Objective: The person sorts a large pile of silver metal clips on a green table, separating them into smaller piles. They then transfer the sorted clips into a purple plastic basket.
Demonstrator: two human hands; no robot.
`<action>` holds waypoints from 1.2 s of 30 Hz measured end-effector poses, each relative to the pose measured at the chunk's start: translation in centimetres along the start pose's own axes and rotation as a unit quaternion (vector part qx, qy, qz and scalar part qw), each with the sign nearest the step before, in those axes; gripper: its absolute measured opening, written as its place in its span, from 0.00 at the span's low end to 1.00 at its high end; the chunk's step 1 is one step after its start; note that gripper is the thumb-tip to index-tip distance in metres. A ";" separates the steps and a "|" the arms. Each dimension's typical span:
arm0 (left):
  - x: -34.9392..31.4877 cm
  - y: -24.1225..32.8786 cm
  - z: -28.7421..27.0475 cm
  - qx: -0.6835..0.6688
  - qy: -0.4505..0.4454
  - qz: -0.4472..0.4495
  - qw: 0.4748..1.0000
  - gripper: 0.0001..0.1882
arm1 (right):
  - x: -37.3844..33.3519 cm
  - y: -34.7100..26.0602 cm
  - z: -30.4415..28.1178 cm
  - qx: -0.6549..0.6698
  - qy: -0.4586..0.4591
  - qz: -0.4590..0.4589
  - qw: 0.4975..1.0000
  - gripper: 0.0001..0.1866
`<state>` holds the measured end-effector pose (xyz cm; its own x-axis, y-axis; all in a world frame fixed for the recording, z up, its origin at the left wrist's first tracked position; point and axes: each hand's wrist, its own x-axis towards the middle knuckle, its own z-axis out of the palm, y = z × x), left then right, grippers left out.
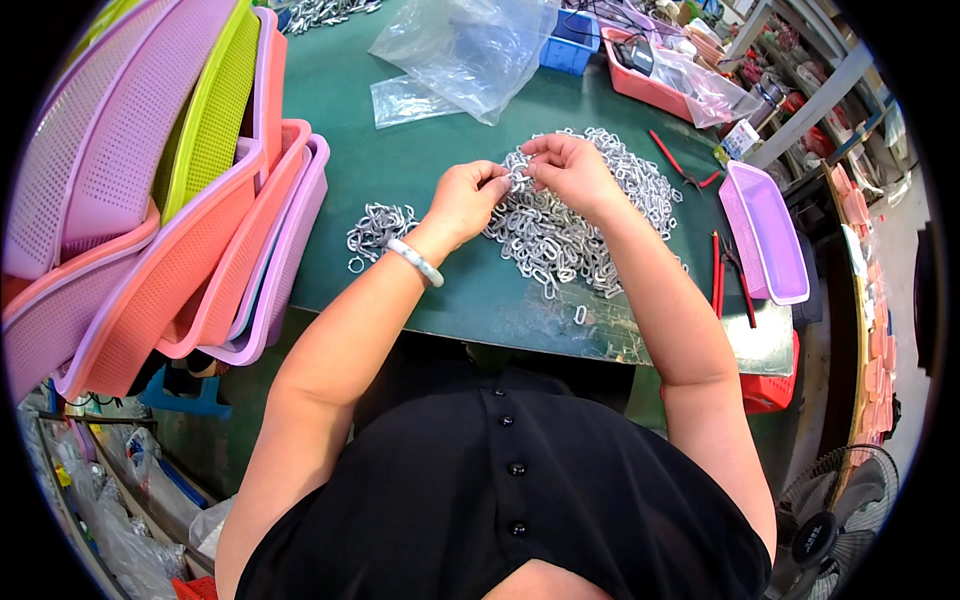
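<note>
A large heap of silver oval metal links (560,238) lies on the green tabletop in front of me. Over its left edge, my left hand (466,203) is closed in a pinch on a small metal link (517,178). My right hand (575,176) comes from the other side, thumb and forefinger pinched by the same link, its fingertips close to the left ones. The small pieces blend with the heap behind them, so how they join is hard to see. A smaller pile of metal links (380,230) sits left of my left wrist, which wears a pale bangle (416,262).
Stacked purple, orange and green plastic baskets (235,220) crowd the left side. Red-handled pliers (690,170) and more pliers (735,275) lie at right, beside a purple tray (765,235). Clear plastic bags (460,50) and a blue bin (568,45) are at the back. A fan (830,530) stands lower right.
</note>
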<state>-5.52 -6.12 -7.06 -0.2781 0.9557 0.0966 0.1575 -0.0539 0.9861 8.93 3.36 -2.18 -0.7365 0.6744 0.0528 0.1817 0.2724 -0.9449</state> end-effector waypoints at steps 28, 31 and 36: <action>-4.0 1.3 -6.4 0.170 0.055 -0.073 0.981 0.07 | -1.6 -0.5 1.6 -0.320 -0.086 -0.195 0.923 0.18; -5.3 1.4 -7.4 0.434 0.116 0.052 0.892 0.06 | -1.9 -0.7 3.4 -0.409 -0.126 -0.232 0.873 0.19; -6.3 1.5 -8.0 0.552 0.107 0.045 0.826 0.06 | -1.8 0.2 5.4 -0.520 -0.112 -0.254 0.808 0.18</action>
<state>-11.16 -14.50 -5.12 -0.3612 0.8826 0.3010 0.9214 0.2881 0.2609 6.77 -1.53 -4.17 -0.9665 0.1849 0.1782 0.1822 0.9828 -0.0312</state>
